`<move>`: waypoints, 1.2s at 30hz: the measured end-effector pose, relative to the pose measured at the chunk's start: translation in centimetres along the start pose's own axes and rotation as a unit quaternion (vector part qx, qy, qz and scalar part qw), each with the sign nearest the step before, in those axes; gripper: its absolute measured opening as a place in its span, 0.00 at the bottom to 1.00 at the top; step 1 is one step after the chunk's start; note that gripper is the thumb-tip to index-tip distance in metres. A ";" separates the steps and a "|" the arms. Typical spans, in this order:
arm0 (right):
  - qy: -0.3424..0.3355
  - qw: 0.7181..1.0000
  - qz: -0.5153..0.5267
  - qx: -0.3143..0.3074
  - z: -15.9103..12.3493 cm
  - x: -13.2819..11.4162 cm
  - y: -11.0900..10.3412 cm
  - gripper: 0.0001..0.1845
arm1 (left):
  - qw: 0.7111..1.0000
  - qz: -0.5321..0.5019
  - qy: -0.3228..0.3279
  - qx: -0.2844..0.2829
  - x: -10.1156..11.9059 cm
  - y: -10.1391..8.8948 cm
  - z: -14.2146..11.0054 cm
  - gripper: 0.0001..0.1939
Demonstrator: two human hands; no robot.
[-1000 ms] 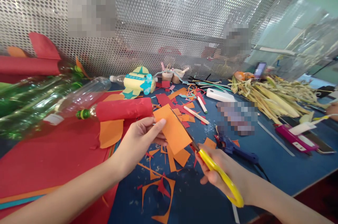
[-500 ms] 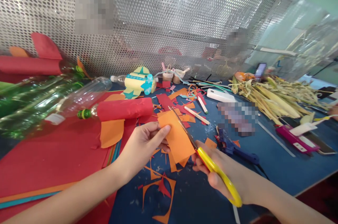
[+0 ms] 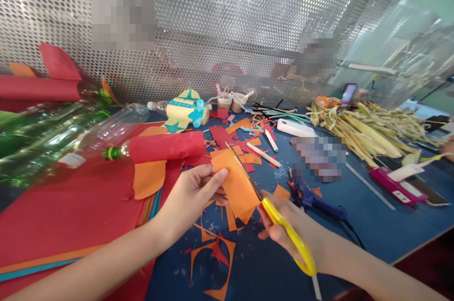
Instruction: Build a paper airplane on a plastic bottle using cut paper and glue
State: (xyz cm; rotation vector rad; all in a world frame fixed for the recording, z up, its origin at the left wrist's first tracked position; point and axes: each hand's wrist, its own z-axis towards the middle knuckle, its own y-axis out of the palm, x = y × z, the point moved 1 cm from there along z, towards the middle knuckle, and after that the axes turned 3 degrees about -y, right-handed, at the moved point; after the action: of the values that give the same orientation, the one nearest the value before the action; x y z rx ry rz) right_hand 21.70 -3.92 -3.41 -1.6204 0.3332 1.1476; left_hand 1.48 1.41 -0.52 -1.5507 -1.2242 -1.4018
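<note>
Between thumb and fingers, my left hand (image 3: 202, 185) pinches an orange piece of paper (image 3: 236, 183) by its left side. My right hand (image 3: 291, 230) grips yellow-handled scissors (image 3: 289, 235), and their blades lie along the paper's right edge, pointing away from me. Whether the blades are fully together is hard to make out. Under and around the paper lie orange and red paper scraps (image 3: 229, 263). A plastic bottle wrapped in red paper (image 3: 166, 146), with an orange fin and a green cap, rests left of the paper.
Red paper sheets (image 3: 71, 216) cover the left side, with green bottles (image 3: 53, 145) behind. A blue glue gun (image 3: 319, 202) lies right of my right hand. Farther right are dried husks (image 3: 372, 133) and a magenta power strip (image 3: 397, 185). A perforated metal panel (image 3: 227, 22) stands behind.
My left hand and the orange paper have shifted slightly right and down. The scissors' handles have drawn a little left, and the blade tips now show beyond the paper's top edge.
</note>
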 end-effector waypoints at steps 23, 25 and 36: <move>0.062 0.942 -0.306 0.121 4.9 0.6 -4.0 0.08 | 0.997 0.048 -0.030 -0.055 -1.4 -0.1 1.3 0.14; 0.018 0.975 -0.183 0.125 4.4 -0.3 -3.7 0.07 | 0.994 0.074 -0.026 -0.077 -1.5 0.0 1.2 0.14; 0.039 0.995 0.058 0.071 2.7 0.4 -4.4 0.03 | 0.931 0.315 0.158 -0.094 -2.5 0.6 0.2 0.10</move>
State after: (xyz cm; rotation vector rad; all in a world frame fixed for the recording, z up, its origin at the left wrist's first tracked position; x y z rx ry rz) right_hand 23.61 0.26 -1.00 -1.5394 0.5544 1.1234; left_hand 2.21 0.94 -2.95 -1.5707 -0.3478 -1.2796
